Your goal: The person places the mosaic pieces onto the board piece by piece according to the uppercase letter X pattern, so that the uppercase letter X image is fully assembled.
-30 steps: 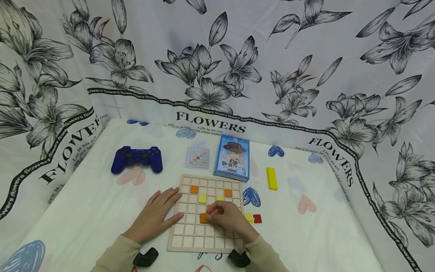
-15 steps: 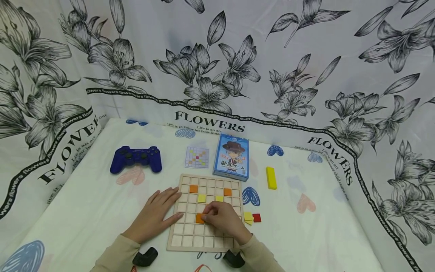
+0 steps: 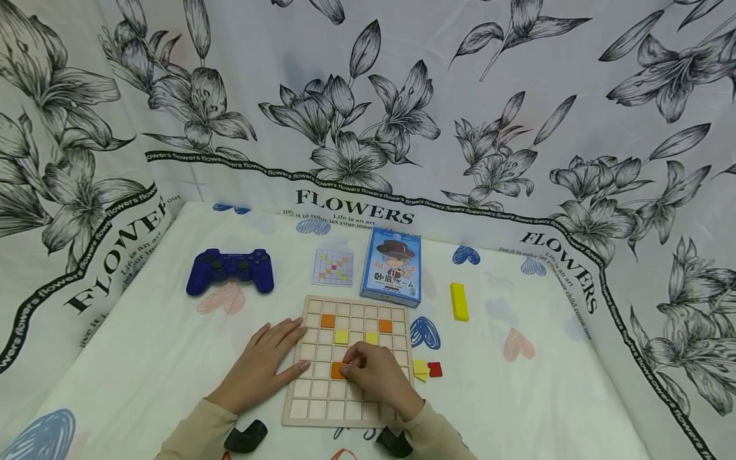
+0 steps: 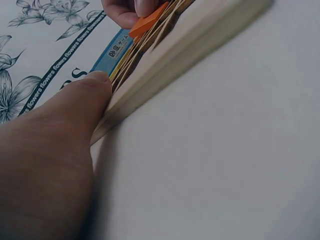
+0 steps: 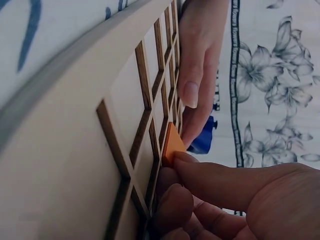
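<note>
A wooden grid board [image 3: 299, 409] lies in front of me, with orange tiles [image 3: 328, 321] and yellow tiles [image 3: 342, 337] in some cells. My right hand [image 3: 381, 378] pinches an orange square tile [image 3: 338, 370] between thumb and fingers, low over the left-middle cells. In the right wrist view this tile [image 5: 172, 146] stands tilted against the grid ridges. My left hand [image 3: 261, 367] rests along the board's left edge, fingers extended, its thumb on the rim. The cells under my right palm are hidden.
Right of the board lie loose yellow tiles [image 3: 421, 368] and a red tile [image 3: 435, 369]. Beyond it are a pattern card [image 3: 333, 267], a blue game box [image 3: 392, 266] and a yellow block [image 3: 459, 301]. A blue game controller [image 3: 230, 271] sits at the back left.
My right hand has shifted a little to the left with the orange tile, then stays almost still over the last half second. My left hand keeps its place on the board's edge.
</note>
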### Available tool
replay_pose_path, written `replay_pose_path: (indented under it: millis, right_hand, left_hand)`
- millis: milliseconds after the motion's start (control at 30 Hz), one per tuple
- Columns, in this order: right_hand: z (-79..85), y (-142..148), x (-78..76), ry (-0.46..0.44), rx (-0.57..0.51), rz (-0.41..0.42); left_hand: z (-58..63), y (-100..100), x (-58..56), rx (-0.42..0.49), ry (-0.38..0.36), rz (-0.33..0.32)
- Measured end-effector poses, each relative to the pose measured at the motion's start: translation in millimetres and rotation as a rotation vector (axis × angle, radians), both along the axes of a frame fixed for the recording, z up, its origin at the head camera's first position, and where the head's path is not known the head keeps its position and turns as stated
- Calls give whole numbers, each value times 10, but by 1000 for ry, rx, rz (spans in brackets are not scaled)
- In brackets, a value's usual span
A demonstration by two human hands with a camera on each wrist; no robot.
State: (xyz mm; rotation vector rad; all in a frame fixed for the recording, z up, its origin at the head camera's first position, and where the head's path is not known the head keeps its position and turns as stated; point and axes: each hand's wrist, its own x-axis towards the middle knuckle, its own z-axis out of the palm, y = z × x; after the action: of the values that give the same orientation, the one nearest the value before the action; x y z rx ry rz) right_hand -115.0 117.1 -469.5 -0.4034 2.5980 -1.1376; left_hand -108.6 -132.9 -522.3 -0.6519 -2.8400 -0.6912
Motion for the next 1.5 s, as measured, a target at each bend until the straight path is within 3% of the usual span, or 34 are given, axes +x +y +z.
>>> replay_pose_path:
  millis: [700,833,1000,1233,1500]
  right_hand:
    - [33,83,-8,36,5,25]
    - [162,341,-52,53,10,-5]
    - [269,925,-92,100,70,-86]
    - [133,1534,-4,19,245,-52]
    - [-42,1660,56,95,216,-81]
  left_hand:
    - [-13,17,-20,-5,13,-6]
    - [-19,14,-15,-2,10,-2]
    - [-18,7,-12,0,36,1]
    - [-4,-1,-7,-7,31,5]
    - [-13,6,-7,-4,27,2]
